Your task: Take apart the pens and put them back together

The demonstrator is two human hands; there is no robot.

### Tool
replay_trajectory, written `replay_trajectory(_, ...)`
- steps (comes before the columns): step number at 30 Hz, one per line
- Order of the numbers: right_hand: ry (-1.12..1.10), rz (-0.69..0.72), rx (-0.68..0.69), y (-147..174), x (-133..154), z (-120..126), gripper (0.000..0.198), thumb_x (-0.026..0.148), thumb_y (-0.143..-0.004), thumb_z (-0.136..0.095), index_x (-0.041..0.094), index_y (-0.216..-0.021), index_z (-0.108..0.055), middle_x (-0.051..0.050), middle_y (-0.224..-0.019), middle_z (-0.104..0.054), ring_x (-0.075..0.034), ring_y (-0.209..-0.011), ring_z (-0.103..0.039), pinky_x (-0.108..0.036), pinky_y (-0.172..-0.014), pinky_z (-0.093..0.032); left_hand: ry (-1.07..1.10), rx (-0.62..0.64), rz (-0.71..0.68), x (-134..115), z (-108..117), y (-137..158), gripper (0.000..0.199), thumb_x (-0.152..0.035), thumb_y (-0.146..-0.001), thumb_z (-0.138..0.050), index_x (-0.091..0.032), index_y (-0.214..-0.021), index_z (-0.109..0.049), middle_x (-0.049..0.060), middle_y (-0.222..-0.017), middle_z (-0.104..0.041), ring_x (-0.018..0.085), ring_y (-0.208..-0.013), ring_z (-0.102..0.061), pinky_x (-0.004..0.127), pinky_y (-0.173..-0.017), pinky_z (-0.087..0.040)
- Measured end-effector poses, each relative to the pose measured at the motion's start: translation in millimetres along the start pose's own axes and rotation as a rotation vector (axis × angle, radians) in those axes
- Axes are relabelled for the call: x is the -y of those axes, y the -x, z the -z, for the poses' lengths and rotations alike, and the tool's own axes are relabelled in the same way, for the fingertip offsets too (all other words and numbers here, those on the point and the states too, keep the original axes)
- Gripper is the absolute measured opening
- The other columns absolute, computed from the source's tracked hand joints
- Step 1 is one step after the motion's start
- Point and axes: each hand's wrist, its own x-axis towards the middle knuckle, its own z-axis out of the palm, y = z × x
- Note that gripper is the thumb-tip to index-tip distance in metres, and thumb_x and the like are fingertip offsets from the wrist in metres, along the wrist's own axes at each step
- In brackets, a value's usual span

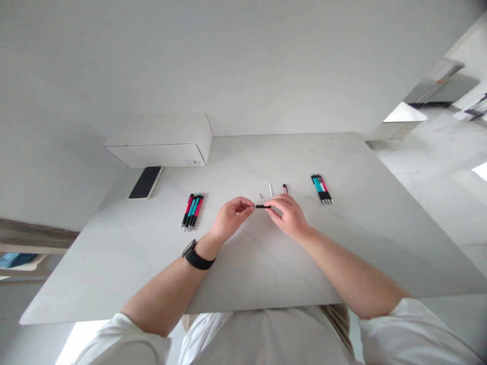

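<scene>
Level between my two hands is the black grip section of a pen. My left hand, with a black watch on its wrist, pinches the left end at the fingertips. The right end is pinched between thumb and fingers of my right hand, which hide that part. Just beyond the hands lie a thin white pen refill, a tiny metallic piece too small to name, and a short red-and-black pen part, partly behind my right hand.
A row of several red and teal pens lies to the left. Another row of several pens lies to the right. A dark-screened phone rests by a white box at the back left. The table meets the wall behind.
</scene>
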Motion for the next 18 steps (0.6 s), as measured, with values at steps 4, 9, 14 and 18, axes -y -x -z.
replay_trajectory(4, 0.016, 0.007, 0.002, 0, 2, 1, 0.017, 0.02, -0.097, -0.065, 0.03, -0.108, -0.071, -0.006, -0.103, -0.073, -0.027, -0.1, -0.066, -0.047, -0.094, -0.053, -0.033, 0.0, -0.005, 0, -1, 0, 0.026, -0.042, -0.088, -0.076, -0.02, -0.102, -0.074, 0.006, -0.097, -0.075, 0.017, -0.087, -0.067, 0.03, -0.08, -0.052)
replay_trajectory(9, 0.026, 0.022, 0.001, 0, 2, 2, 0.017, 0.018, -0.096, -0.065, 0.03, -0.107, -0.072, -0.005, -0.102, -0.073, -0.026, -0.099, -0.066, -0.047, -0.095, -0.052, -0.038, 0.013, 0.012, -1, -1, 0, 0.026, -0.042, -0.088, -0.076, -0.02, -0.101, -0.074, 0.006, -0.097, -0.074, 0.017, -0.085, -0.066, 0.029, -0.078, -0.05)
replay_trajectory(14, 0.044, 0.047, 0.001, 1, 3, 3, 0.019, 0.017, -0.097, -0.064, 0.03, -0.107, -0.072, -0.005, -0.102, -0.074, -0.026, -0.099, -0.066, -0.047, -0.095, -0.052, 0.038, 0.045, 0.039, -6, -1, 1, 0.024, -0.04, -0.087, -0.077, -0.019, -0.099, -0.071, 0.004, -0.092, -0.071, 0.016, -0.083, -0.063, 0.028, -0.077, -0.048)
replay_trajectory(18, 0.039, 0.063, -0.005, 2, 3, 2, 0.02, 0.016, -0.098, -0.063, 0.031, -0.107, -0.072, -0.005, -0.103, -0.074, -0.026, -0.099, -0.066, -0.048, -0.095, -0.052, 0.089, 0.061, 0.053, -11, -2, 2, 0.023, -0.038, -0.086, -0.078, -0.019, -0.096, -0.07, 0.003, -0.09, -0.07, 0.016, -0.082, -0.062, 0.028, -0.076, -0.047)
